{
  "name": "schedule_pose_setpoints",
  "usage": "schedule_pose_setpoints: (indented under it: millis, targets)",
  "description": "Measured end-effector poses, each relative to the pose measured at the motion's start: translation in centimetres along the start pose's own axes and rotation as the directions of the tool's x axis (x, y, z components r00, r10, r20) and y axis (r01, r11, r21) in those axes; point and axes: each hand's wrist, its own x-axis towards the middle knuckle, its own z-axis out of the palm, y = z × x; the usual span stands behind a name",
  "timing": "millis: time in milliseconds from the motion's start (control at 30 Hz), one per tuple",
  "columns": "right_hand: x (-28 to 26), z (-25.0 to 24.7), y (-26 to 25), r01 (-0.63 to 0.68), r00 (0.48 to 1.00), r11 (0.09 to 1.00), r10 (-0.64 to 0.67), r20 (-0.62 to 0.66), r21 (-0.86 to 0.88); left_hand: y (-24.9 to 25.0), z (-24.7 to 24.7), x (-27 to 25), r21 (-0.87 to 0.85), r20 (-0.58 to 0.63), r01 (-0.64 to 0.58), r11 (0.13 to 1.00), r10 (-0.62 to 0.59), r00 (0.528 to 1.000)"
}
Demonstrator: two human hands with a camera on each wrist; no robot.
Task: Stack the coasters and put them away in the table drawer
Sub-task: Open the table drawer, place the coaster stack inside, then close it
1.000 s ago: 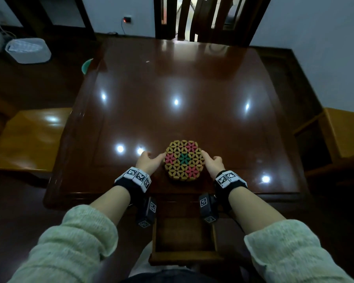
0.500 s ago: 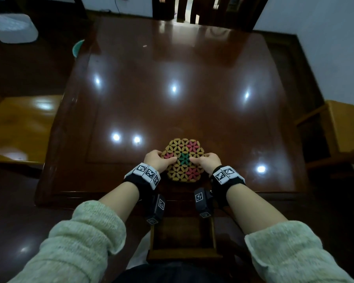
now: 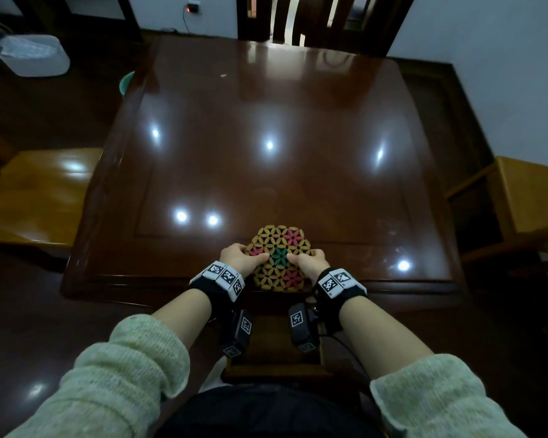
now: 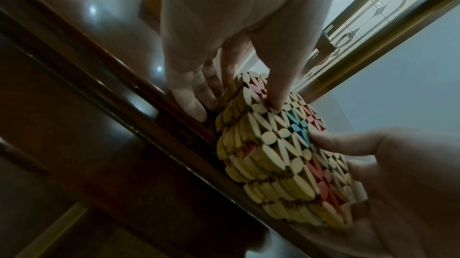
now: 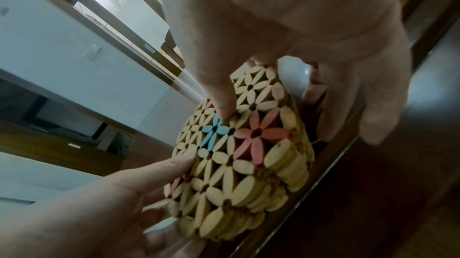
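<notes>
A stack of wooden flower-pattern coasters (image 3: pixel 279 245) in yellow, pink and green lies at the near edge of the dark glossy table (image 3: pixel 266 137). My left hand (image 3: pixel 239 260) holds its left side, thumb on top and fingers against the side (image 4: pixel 191 103). My right hand (image 3: pixel 309 262) holds the right side the same way, thumb (image 5: pixel 221 101) pressed near the blue-green centre flower. In the wrist views the stack (image 4: pixel 271 156) (image 5: pixel 236 168) sits on the table's edge moulding. Below it, the open drawer (image 3: pixel 276 369) shows between my wrists.
Wooden chairs stand to the left (image 3: pixel 41 191), right (image 3: pixel 532 197) and far side (image 3: pixel 310 20) of the table. A white bin (image 3: pixel 32 55) sits on the floor at the far left, and a green object (image 3: pixel 125 82) is beside the table's left corner.
Both hands moved from the stack's sides onto it, thumbs now on top. The stack has slid toward me to the table's near edge.
</notes>
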Motion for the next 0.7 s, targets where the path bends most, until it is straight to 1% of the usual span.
schedule_pose_setpoints:
  millis: [100,267,367,467,567,700]
  targets:
    - [-0.4,0.1,0.8,-0.014,1.000,0.999,0.014,0.007,0.049,-0.6,0.5,-0.6,-0.025,-0.011,0.032,0.999,-0.033,0.999]
    - [-0.8,0.2,1.9,-0.015,0.999,0.990,0.010,0.038,0.141,-1.3,0.7,-1.5,-0.045,-0.018,0.046,0.998,-0.047,0.999]
    - [-0.8,0.3,2.5,-0.016,1.000,0.983,0.012,0.020,0.180,-1.6,0.5,-1.9,-0.040,0.007,0.052,0.998,-0.052,0.999]
    - [-0.9,0.2,3.0,-0.026,1.000,0.969,0.025,0.008,0.248,-1.5,0.3,-2.8,-0.084,0.038,0.064,0.994,-0.061,0.997]
    - [-1.1,0.4,3.6,-0.029,0.999,0.948,0.014,0.048,0.317,-1.7,0.3,-3.3,-0.139,0.085,0.095,0.986,-0.084,0.993]
    - [-1.7,0.6,4.5,-0.051,0.996,0.943,0.025,0.082,0.328,-2.3,0.1,-3.9,-0.187,0.092,0.144,0.972,-0.129,0.987]
